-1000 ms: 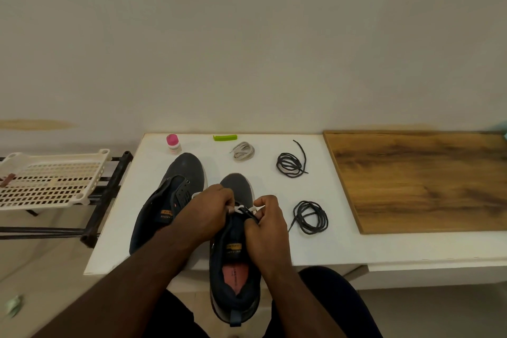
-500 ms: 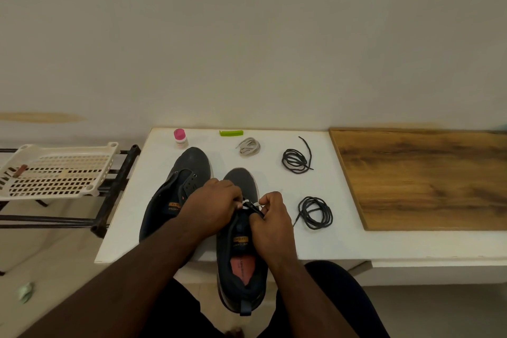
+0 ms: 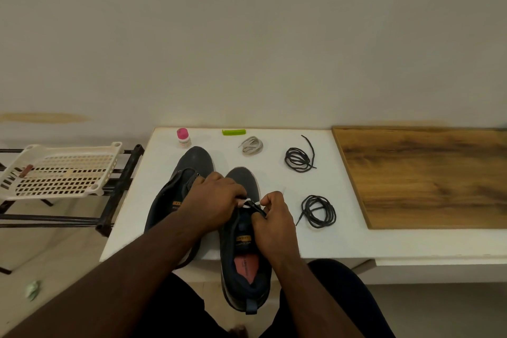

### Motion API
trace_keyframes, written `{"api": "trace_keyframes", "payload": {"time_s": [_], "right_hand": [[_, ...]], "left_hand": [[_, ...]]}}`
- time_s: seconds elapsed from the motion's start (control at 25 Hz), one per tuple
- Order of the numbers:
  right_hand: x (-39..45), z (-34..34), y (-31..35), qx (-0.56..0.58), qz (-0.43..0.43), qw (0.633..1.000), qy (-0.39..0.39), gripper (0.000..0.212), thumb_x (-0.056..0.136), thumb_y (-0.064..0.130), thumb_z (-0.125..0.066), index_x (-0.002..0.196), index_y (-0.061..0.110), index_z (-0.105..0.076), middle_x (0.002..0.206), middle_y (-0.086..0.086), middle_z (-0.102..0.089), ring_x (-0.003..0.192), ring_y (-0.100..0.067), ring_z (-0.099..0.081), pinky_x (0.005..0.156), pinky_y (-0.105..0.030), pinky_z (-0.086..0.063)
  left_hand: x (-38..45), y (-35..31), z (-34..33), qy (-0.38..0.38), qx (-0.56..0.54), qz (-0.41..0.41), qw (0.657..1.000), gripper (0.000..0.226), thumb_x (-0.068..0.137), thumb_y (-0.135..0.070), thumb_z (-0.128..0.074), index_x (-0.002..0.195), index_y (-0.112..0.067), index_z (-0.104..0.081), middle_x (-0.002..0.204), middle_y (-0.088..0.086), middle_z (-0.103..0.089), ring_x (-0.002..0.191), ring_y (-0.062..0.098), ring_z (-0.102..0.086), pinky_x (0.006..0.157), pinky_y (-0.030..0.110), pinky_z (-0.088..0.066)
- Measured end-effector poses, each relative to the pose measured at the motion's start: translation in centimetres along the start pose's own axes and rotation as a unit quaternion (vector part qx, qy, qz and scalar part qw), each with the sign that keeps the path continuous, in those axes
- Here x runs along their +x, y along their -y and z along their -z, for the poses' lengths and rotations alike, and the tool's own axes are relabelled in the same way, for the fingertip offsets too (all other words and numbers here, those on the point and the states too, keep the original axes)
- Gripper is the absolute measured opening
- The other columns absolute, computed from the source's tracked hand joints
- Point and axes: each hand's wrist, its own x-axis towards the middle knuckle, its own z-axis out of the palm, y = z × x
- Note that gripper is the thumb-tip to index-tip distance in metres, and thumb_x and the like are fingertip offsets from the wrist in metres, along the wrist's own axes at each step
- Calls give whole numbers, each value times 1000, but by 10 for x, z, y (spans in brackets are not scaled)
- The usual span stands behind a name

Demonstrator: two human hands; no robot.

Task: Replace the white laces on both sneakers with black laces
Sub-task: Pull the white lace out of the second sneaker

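both hands grip the white lace (image 3: 251, 202) at the near counter edge: left hand (image 3: 216, 200), right hand (image 3: 274, 217). soft, limp lace; pinch near the eyelet.

Two sneakers (image 3: 189, 173) (image 3: 244, 261), two black lace coils (image 3: 299, 159) (image 3: 318, 211), seemingly one pale lace bundle (image 3: 251, 145).

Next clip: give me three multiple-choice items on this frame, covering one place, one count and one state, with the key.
1. Where is the coiled white lace?
A. behind the sneakers, near the wall
B. on the wooden board
C. in the basket

2. How many loose coiled black laces lie on the white table?
A. one
B. two
C. four

3. What is the right hand doing?
A. resting flat
B. pinching lace at the nearer dark sneaker
C. holding a bottle

Key: A, it lies by the table's far edge; B, a second coil lies nearer; B, fingers curl at the eyelets.
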Motion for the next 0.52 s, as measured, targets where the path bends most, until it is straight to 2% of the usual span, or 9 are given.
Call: {"api": "trace_keyframes", "payload": {"time_s": [0.2,0.24,0.32,0.4,0.52], "right_hand": [[0,0,-1,-3,-4,1000,-5,24,85,16,-56,89,33,-39,88,5,-54,71,-8,-52,58,-20,-34],[0,0,-1,-2,-3,1000,-5,23,85,16,-56,88,33,-39,89,6,-54,72,-8,-52,58,-21,-34],[0,0,-1,0,-2,1000,-6,23,84,17,-55,87,33,-39,89,6,-55,73,-8,-53,59,-22,-35],[0,-1,-1,-1,-5,1000,-4,24,83,18,-54,86,34,-38,88,7,-55,73,-7,-53,58,-21,-35],[0,-1,-1,-3,-2,1000,-2,24,83,19,-55,86,35,-38,88,9,-54,71,-5,-53,56,-18,-33]], "left_hand": [[2,3,4,-4,53,-37,998,12,97,-32,-44,102,-34,-55,98,-12,-51,103,16,-47,88,37,-35],[3,9,9,-9,64,-31,997,9,95,-29,-46,100,-34,-53,96,-12,-47,101,16,-47,87,36,-35],[9,27,22,-23,68,32,997,10,90,-26,-53,96,-33,-50,94,-12,-45,100,16,-48,85,36,-36],[9,37,26,-21,53,85,995,11,90,-27,-55,98,-34,-50,101,-10,-51,105,17,-48,88,37,-36],[6,18,13,4,24,17,1000,27,96,-39,-50,122,-39,-57,127,-15,-55,126,17,-42,102,44,-32]]}}
